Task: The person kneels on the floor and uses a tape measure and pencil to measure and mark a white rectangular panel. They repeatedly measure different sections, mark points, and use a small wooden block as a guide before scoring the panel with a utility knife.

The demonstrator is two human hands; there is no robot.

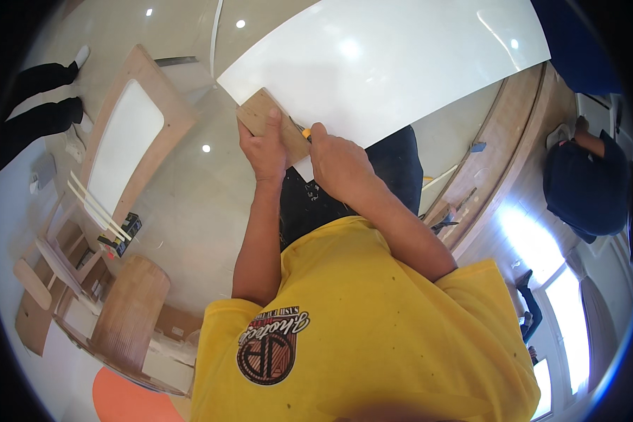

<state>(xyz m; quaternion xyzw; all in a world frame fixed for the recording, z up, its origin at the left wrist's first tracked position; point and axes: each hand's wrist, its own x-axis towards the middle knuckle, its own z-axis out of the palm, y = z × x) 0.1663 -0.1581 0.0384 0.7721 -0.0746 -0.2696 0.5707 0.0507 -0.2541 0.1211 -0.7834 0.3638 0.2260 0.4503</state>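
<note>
A large glossy white sheet [373, 77] spreads in front of me, its near edge reaching my lap. On its near left corner lies a rectangular wooden block [259, 105], tilted across the edge. My left hand [266, 149] is closed around the block's near left side, thumb on top. Beside the block's right edge, my right hand [339, 163] is closed on a small tool with a yellow end [306, 133]. Its fingers hide most of this tool, so its kind does not show.
A wooden frame with a white panel [126, 130] stands at the left near another person's legs [46, 116]. Behind lie wooden furniture parts [130, 302]. A curved wooden piece [496, 151] runs along the right, with tools on it. Another person [587, 183] crouches beyond.
</note>
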